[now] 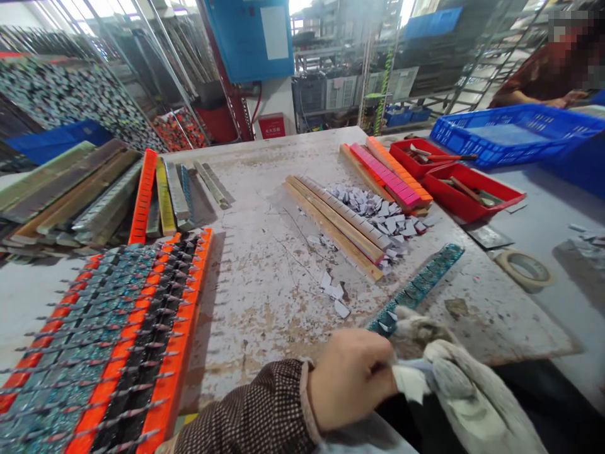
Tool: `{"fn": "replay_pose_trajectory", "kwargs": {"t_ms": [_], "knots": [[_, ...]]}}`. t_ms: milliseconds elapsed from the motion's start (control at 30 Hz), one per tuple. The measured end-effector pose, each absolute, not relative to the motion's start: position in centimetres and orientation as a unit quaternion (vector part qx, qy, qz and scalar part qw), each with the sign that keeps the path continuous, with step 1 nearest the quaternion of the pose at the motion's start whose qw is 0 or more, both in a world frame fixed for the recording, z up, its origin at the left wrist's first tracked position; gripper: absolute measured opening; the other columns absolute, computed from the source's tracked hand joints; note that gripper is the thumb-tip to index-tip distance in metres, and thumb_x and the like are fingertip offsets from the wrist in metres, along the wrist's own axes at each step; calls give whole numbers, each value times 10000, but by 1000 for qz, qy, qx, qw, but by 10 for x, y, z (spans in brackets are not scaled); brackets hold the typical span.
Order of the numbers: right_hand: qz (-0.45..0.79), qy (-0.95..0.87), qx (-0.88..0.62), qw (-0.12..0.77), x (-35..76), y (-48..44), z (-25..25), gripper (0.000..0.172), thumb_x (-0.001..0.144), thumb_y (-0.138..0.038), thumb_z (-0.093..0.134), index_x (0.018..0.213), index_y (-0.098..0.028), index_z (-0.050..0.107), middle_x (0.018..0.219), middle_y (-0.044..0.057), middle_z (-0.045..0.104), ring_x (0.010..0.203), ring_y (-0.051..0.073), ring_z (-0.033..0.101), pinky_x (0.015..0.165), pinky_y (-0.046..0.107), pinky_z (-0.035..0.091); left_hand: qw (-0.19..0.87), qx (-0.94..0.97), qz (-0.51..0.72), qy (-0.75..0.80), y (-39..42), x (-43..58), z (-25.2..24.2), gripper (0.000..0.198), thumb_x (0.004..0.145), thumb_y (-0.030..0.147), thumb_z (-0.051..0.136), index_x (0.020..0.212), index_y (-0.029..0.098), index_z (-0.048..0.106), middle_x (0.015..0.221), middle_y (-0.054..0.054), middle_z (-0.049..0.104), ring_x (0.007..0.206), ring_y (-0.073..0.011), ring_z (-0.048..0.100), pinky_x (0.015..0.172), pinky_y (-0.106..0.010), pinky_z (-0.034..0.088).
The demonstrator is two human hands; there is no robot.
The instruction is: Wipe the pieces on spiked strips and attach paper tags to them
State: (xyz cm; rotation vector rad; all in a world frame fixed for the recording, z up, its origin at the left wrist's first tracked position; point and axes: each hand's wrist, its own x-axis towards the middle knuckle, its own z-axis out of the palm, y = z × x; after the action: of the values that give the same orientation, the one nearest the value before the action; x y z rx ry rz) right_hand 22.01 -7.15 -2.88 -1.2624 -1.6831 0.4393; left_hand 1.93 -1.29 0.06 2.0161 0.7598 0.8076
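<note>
A glittery teal slotted strip [423,277] lies diagonally near the table's front edge, with small white slips [387,323] standing in its near end. My bare left hand [354,372], in a checked sleeve, is closed at that end with its fingers curled. Facing it, my right hand [466,384] wears a whitish work glove; one gloved finger rests by the strip. Between the fingertips of both hands is a small white piece [412,380], pinched and partly hidden. Loose white pieces [334,290] lie beyond my left hand.
Orange, teal and black strips [127,334] with rows of pointed pieces stand at left. Behind them is a pile of bars [70,189]. Wooden strips [335,224], a heap of white chips [373,208], red trays [472,189], a blue crate [515,132] and a tape roll [524,268] lie around.
</note>
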Motion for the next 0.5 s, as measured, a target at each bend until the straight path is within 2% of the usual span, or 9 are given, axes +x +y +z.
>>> {"fn": "replay_pose_trajectory", "kwargs": {"t_ms": [67, 133, 300, 367, 433, 467, 500], "knots": [[141, -691, -517, 485, 212, -65, -25, 248, 994, -257, 524, 1215, -334, 607, 1265, 86, 677, 1038, 288, 719, 744, 388, 663, 351, 793, 326, 377, -12, 18, -1, 523, 1023, 484, 523, 620, 208, 338, 591, 16, 483, 577, -131, 427, 543, -269, 293], [120, -705, -508, 480, 204, -57, -23, 178, 984, -263, 530, 1120, -316, 631, 1325, 80, 661, 1025, 275, 727, 725, 365, 668, 342, 808, 314, 364, -14, 18, 0, 502, 1045, 480, 466, 639, 206, 360, 624, 4, 518, 591, -133, 434, 554, -266, 305], [152, -727, -482, 465, 203, -48, -34, 212, 1005, -285, 437, 1011, -305, 648, 1036, 57, 737, 942, 260, 740, 711, 364, 670, 381, 840, 292, 254, -15, 19, -1, 431, 1074, 420, 389, 697, 211, 403, 682, -9, 566, 632, -134, 487, 607, -242, 395], [127, -738, -498, 436, 215, -44, -37, 218, 1008, -283, 435, 963, -288, 648, 1084, 66, 730, 988, 251, 731, 751, 366, 664, 354, 860, 251, 268, -5, 17, -3, 343, 1055, 366, 458, 750, 208, 476, 746, -15, 612, 685, -147, 543, 639, -248, 421], [74, -751, -526, 391, 232, -35, -38, 201, 1004, -292, 459, 946, -271, 651, 1194, 87, 705, 1090, 258, 703, 827, 398, 648, 283, 875, 192, 342, 11, 12, -5, 184, 1000, 348, 580, 881, 208, 567, 874, -37, 666, 797, -190, 606, 699, -280, 460], [47, -756, -536, 373, 241, -29, -38, 195, 1001, -298, 471, 941, -268, 654, 1213, 95, 698, 1142, 268, 682, 866, 425, 636, 239, 873, 161, 394, 21, 9, -6, 145, 967, 344, 634, 968, 205, 592, 951, -56, 680, 867, -222, 625, 745, -308, 481], [27, -757, -543, 362, 249, -21, -39, 190, 997, -301, 481, 927, -267, 655, 1201, 99, 701, 1192, 281, 656, 909, 458, 618, 196, 864, 131, 446, 31, 6, -8, 190, 941, 333, 671, 1048, 195, 597, 1020, -79, 680, 934, -254, 633, 793, -341, 496]]}}
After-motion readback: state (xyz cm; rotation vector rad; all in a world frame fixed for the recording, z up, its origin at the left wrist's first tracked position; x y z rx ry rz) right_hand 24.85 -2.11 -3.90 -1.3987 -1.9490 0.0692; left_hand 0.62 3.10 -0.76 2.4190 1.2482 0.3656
